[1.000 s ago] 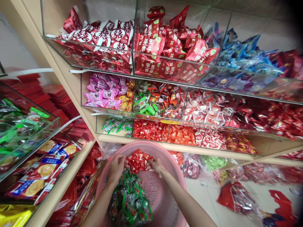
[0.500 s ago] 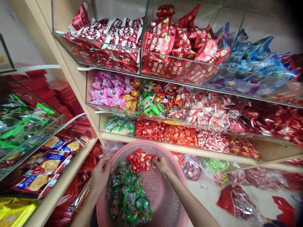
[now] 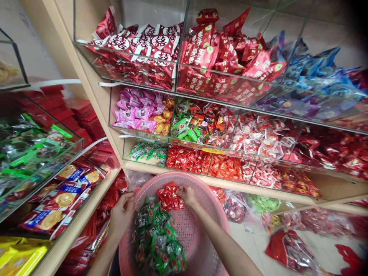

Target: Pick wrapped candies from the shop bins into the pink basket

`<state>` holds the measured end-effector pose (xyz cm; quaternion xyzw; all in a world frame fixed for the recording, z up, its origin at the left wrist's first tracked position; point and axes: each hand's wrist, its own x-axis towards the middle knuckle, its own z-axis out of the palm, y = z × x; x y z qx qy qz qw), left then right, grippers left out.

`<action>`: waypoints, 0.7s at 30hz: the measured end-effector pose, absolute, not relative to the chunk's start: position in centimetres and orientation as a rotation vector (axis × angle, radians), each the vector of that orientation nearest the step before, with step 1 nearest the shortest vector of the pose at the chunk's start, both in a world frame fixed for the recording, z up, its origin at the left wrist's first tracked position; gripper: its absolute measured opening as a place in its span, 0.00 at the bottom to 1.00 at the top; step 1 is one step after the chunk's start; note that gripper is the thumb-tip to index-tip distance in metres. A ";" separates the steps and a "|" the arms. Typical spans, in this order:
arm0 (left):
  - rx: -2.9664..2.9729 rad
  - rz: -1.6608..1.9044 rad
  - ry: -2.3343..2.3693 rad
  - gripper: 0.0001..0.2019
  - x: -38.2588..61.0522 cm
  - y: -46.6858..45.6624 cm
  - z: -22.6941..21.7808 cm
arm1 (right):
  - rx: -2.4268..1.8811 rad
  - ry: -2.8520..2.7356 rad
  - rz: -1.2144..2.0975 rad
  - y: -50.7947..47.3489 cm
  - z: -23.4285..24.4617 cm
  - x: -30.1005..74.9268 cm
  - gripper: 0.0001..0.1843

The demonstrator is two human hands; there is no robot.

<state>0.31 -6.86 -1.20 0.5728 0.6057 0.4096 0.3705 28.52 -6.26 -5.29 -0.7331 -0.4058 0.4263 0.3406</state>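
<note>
A round pink plastic basket stands in front of me. Green-and-clear wrapped candies fill its left side, with a smaller heap of shiny red-wrapped candies behind them. My right hand reaches into the basket, its fingers pinched on a red-wrapped candy at the right side of that heap. At the basket's left rim is my left hand, fingers bent in toward the thumb. Whatever lies between those fingertips, if anything, is hidden.
Clear shelf bins of sorted candies rise behind the basket. On the left, another shelf holds biscuit packs and green-wrapped candies. Bagged candies lie on the floor at right. A wooden shelf edge runs close behind the basket.
My right hand has moved slightly left over the red-wrapped candies. My left hand stays by the rim. The whole view has shifted a little.
</note>
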 end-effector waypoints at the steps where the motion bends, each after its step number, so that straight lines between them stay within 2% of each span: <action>1: 1.469 1.049 1.554 0.20 0.2 -6.8 -1.3 | -1.940 -1.103 1.042 -6.3 -5.3 28.5 0.06; 6: 1.441 1.060 1.573 0.23 -0.3 -6.5 -2.1 | -1.943 -1.391 0.739 -6.6 -3.1 30.1 0.02; 11: 1.512 1.050 1.604 0.21 -0.1 -6.4 -1.8 | -1.767 -1.547 0.606 -4.6 2.6 32.2 0.09; 14: 1.553 1.052 1.617 0.20 0.1 -6.6 -1.6 | -1.853 -1.669 0.422 -2.3 5.7 32.3 0.07; 16: 1.560 1.063 1.608 0.19 0.2 -6.8 -1.6 | -1.992 -1.735 0.325 -0.8 6.8 31.8 0.12; 21: 1.593 1.032 1.621 0.20 -0.1 -6.9 -1.6 | -2.272 -1.833 0.231 2.1 6.8 30.1 0.31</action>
